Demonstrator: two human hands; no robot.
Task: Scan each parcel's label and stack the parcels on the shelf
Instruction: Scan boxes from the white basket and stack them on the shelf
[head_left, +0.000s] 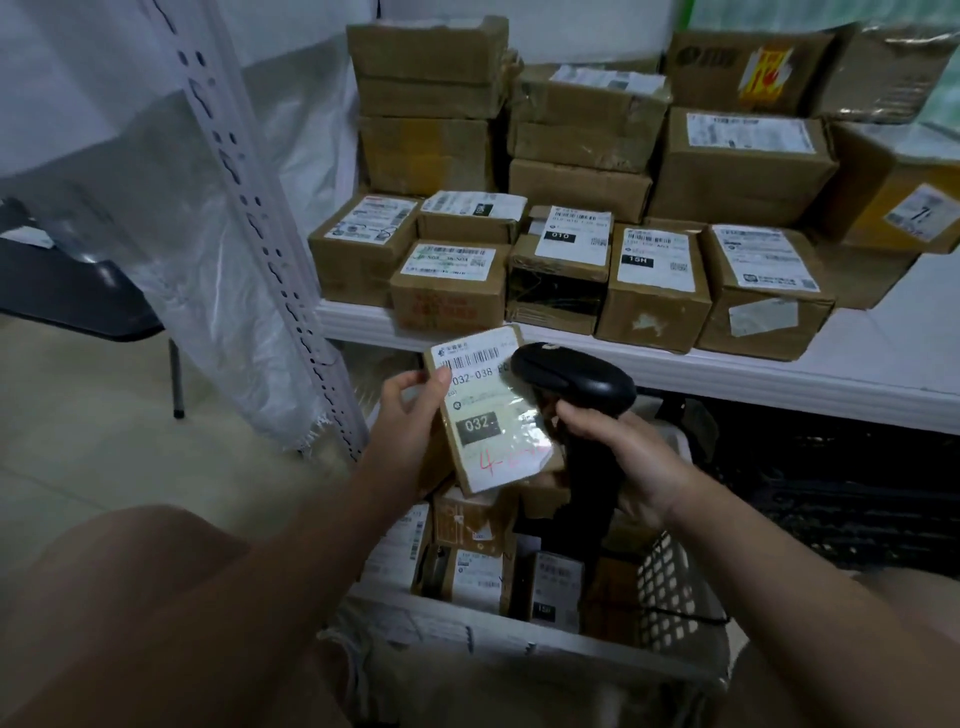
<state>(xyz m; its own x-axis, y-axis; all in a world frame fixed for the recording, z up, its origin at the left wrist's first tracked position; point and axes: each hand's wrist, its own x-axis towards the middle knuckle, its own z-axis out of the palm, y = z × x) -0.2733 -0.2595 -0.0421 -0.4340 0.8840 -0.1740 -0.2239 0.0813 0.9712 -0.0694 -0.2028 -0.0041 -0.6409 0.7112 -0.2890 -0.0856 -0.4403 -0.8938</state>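
Note:
My left hand (410, 421) grips a small brown parcel (488, 415) by its left edge, its white label marked 032 tilted up towards me. My right hand (608, 441) is closed round the handle of a black barcode scanner (576, 376), whose head sits over the parcel's upper right corner. Both are held above a white perforated basket (670, 587) with several more labelled parcels inside. Just beyond lies the white shelf (727, 371), stacked with many brown cardboard parcels (660, 286), labels facing up.
A perforated white shelf upright (270, 244) slants down on the left, with clear plastic sheeting (171, 249) hanging behind it. A dark chair (78, 291) stands at far left on the pale floor. A black crate (841, 493) sits under the shelf on the right.

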